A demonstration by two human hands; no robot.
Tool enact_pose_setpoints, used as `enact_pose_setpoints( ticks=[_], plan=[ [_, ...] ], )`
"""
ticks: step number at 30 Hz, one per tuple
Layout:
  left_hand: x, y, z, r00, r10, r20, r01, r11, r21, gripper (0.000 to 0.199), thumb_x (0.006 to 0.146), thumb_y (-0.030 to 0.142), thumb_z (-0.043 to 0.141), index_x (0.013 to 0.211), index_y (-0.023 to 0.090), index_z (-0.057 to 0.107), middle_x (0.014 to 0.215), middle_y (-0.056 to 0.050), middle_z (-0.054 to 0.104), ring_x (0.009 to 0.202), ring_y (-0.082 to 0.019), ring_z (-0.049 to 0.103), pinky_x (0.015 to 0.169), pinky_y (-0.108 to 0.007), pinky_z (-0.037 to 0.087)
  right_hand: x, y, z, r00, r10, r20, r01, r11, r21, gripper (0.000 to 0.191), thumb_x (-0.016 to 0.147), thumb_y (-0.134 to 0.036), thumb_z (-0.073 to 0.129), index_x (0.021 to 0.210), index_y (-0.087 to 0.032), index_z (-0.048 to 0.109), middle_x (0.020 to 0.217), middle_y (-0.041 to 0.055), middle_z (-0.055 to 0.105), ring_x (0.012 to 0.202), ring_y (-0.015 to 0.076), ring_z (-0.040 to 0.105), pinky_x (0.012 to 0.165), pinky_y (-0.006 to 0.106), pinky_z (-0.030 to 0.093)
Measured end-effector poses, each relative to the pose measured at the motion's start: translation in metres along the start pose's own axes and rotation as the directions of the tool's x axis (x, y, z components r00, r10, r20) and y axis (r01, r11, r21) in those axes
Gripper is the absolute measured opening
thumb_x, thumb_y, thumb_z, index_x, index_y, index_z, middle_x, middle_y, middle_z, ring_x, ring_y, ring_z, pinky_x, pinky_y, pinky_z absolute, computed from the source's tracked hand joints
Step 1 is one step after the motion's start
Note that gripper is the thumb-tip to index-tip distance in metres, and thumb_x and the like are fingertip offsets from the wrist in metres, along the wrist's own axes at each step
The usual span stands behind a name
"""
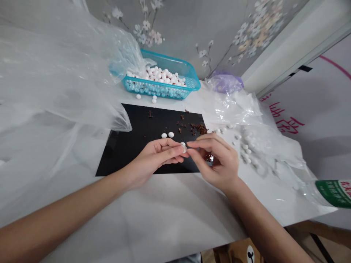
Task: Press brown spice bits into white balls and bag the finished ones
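Observation:
Over the black mat (pixel 117 153), my left hand (pixel 153 159) pinches a small white ball piece (pixel 183 145) between thumb and fingers. My right hand (pixel 219 157) meets it from the right, thumb and index finger close together beside the piece; whatever lies between those fingertips is too small to make out. Two white balls (pixel 167 135) rest on the mat just beyond my left hand. Small brown pieces (pixel 199 128) are heaped at the mat's right side, and a few more lie scattered across its far part.
A blue basket (pixel 194 78) of white balls stands behind the mat, with loose balls in front. Clear plastic bags (pixel 55 73) cover the left; another bag (pixel 263 146) with white balls lies right. A bottle with a green label (pixel 331 193) lies at the right edge.

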State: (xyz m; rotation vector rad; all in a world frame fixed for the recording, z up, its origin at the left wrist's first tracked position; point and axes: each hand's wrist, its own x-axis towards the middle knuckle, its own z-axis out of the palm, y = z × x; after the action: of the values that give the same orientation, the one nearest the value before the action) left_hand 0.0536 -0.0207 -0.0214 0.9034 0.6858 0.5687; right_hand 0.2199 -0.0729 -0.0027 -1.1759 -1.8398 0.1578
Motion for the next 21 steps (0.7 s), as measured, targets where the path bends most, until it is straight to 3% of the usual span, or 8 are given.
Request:
enact_pose_setpoints(
  ticks=[4,11,16,21],
  plan=[
    [-0.0004,0.0011,0.0006,1.0,-0.004,-0.019,0.003,0.999,-0.047,0.019,0.069,0.035,0.075,0.075,0.018,0.069,0.075,0.002,0.067,0.071,-0.007,0.061,0.07,-0.018,0.049,-0.002,0.0026,0.0027,1.0,-0.007,0.021,0.005,0.996,0.091,0.02,0.077,-0.013,0.064,0.094,-0.022,0.059,0.077,0.0023,0.059,0.052,0.0081,0.052,0.041,0.021,0.045],
    [0.0001,0.0003,-0.0016,1.0,0.013,-0.002,-0.013,1.0,-0.015,0.018,0.069,0.034,0.075,0.076,0.019,0.069,0.075,0.003,0.067,0.069,-0.007,0.06,0.07,-0.019,0.048,0.0006,0.0018,0.003,0.999,0.008,0.034,-0.013,0.992,0.124,0.009,0.079,-0.013,0.061,0.084,-0.021,0.059,0.065,0.0,0.057,0.058,0.0107,0.056,0.043,0.021,0.044],
    [0.0003,-0.0004,-0.0015,0.999,0.011,-0.037,-0.011,1.0,-0.005,0.019,0.066,0.033,0.077,0.075,0.018,0.069,0.073,0.001,0.068,0.067,-0.009,0.061,0.069,-0.021,0.049,0.0002,0.0029,0.0035,0.989,0.097,0.11,-0.118,0.972,0.205,0.005,0.08,-0.016,0.062,0.08,-0.019,0.058,0.067,-0.0001,0.055,0.054,0.0083,0.052,0.041,0.02,0.042],
    [0.0018,-0.0008,-0.0021,0.999,0.009,-0.036,-0.011,0.998,-0.058,0.016,0.067,0.033,0.076,0.073,0.02,0.069,0.074,0.004,0.068,0.069,-0.005,0.061,0.069,-0.016,0.048,-0.0019,0.0033,0.0105,0.998,0.045,-0.033,-0.04,0.99,0.138,0.011,0.079,-0.013,0.062,0.088,-0.02,0.062,0.063,-0.0009,0.055,0.059,0.0104,0.056,0.044,0.021,0.044]
  ],
)
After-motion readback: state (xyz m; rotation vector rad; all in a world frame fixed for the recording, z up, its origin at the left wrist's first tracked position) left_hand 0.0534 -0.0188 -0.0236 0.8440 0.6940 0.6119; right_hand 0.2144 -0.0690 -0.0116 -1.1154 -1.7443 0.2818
